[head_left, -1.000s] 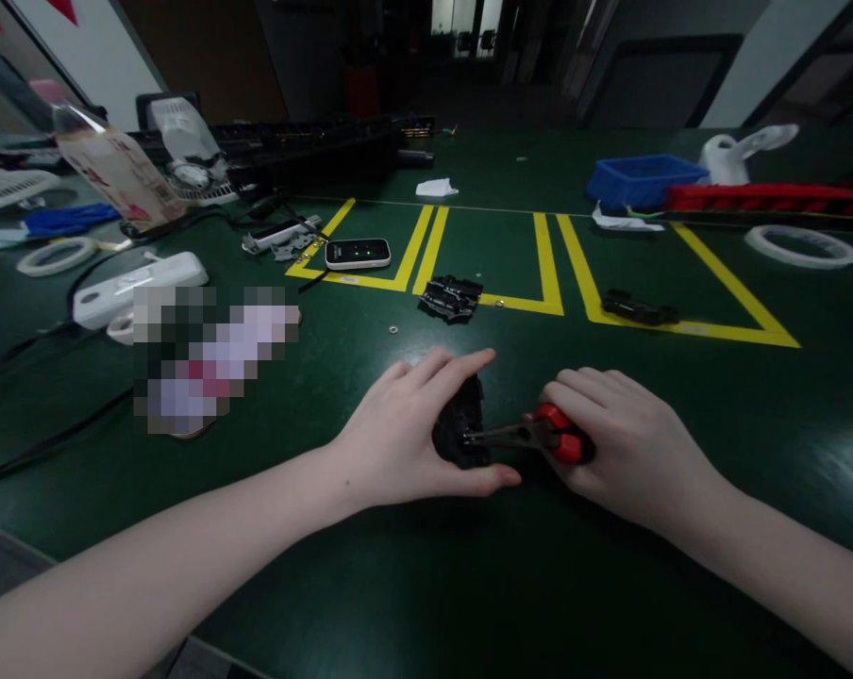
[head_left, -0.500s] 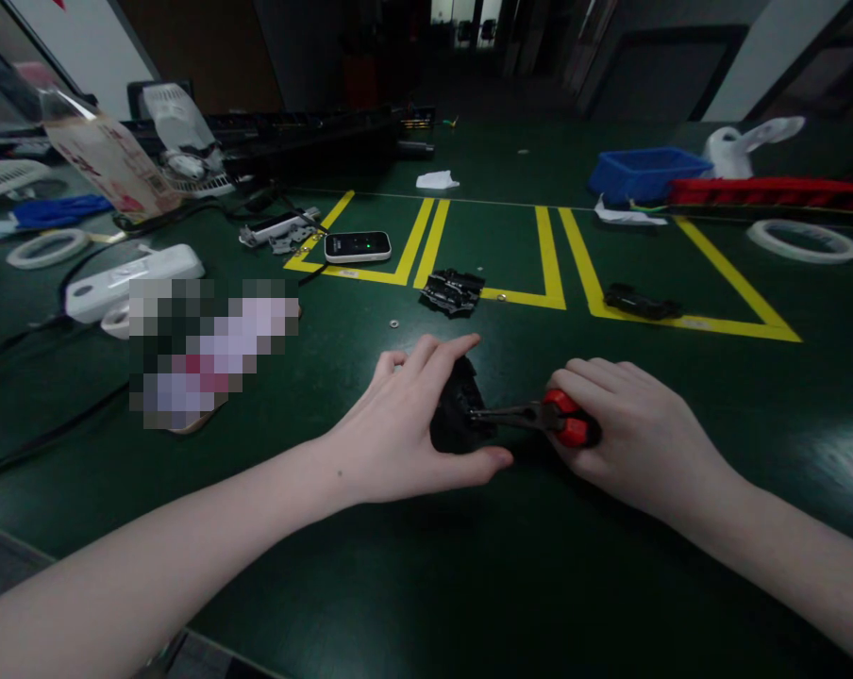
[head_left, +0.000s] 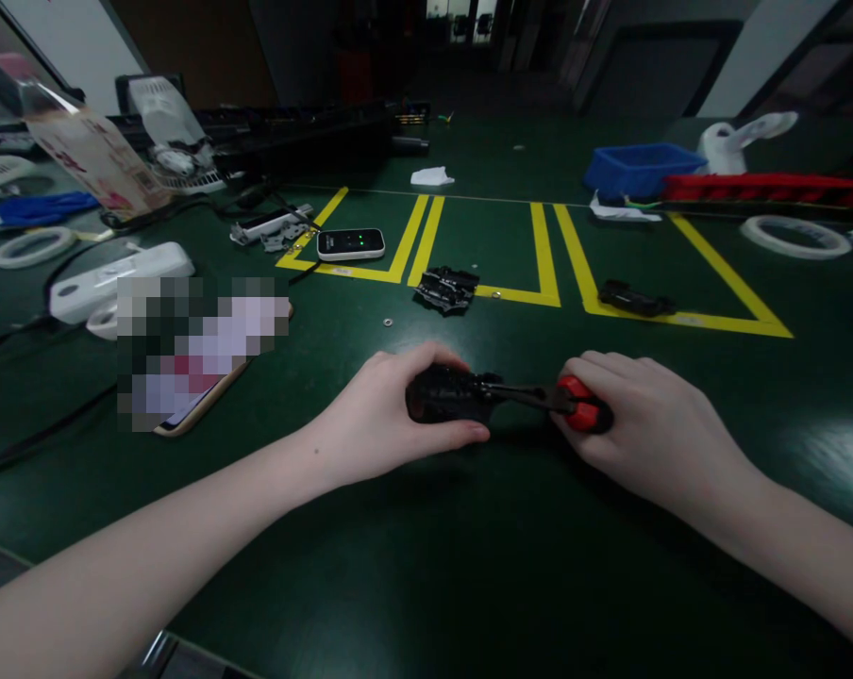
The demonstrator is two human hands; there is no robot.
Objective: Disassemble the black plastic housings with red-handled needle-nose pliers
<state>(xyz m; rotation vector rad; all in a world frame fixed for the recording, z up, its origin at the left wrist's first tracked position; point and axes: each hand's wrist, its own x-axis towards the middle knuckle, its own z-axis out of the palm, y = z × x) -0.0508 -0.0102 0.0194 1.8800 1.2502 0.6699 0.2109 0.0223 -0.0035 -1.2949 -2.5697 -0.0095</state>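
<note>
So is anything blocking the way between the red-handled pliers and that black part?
Nothing visible is: the pliers in the right hand appear to reach the black part directly. The left hand grips its other end, leaving the side facing the pliers uncovered.

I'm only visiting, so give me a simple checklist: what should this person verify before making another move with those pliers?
1. Left hand holding the black, rounded, plastic-looking part: ok.
2. Right hand closed around the red-handled, long-nosed metal pliers: ok.
3. Pliers' tips brought up to the part: ok.
4. Tips gripping something firmly: cannot tell; too small and dark.
5. Small, round, silvery ring lying apart from both hands on the smooth green tabletop: ok.
</note>
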